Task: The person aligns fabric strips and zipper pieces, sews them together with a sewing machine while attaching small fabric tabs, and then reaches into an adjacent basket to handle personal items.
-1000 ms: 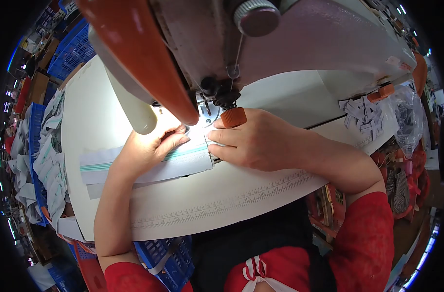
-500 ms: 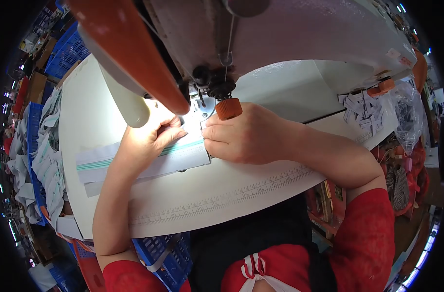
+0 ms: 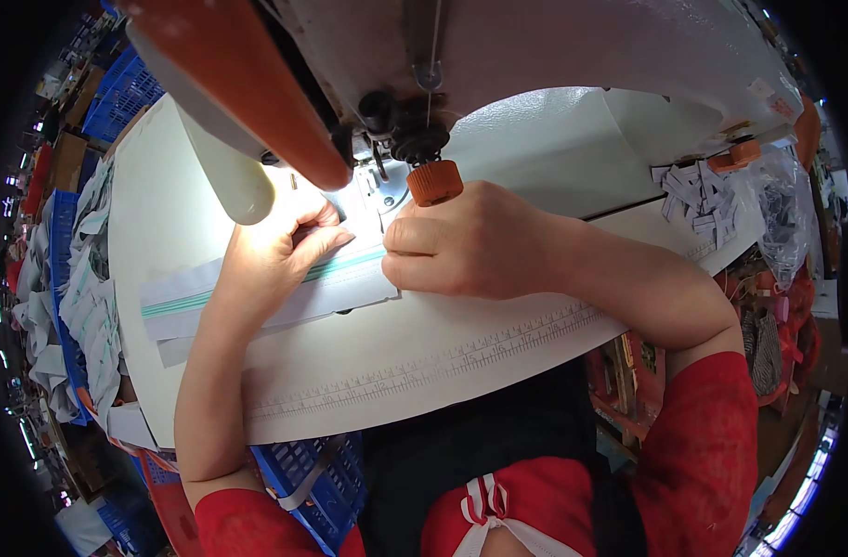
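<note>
A white fabric strip with green stripes (image 3: 340, 295) lies on the pale sewing table, its right end just below the needle area of the sewing machine (image 3: 535, 56). My left hand (image 3: 280, 246) pinches the strip's upper edge between thumb and fingers, left of the presser foot. My right hand (image 3: 466, 243) rests at the strip's right end with fingers curled and pressed together on the fabric. An orange knob (image 3: 434, 183) hangs just above my right hand and hides part of it. Bright lamp light washes out the fabric near my left fingers.
Small white labels (image 3: 703, 197) lie in a pile at the right, beside a clear plastic bag (image 3: 784, 209). Striped fabric pieces (image 3: 91, 278) fill a blue basket (image 3: 62, 306) at the left. A printed ruler (image 3: 424, 369) runs along the table's front edge.
The machine and table sit slightly higher in the view as the camera has shifted. Both hands stay at the fabric, and the fingers of my right hand are curled in more.
</note>
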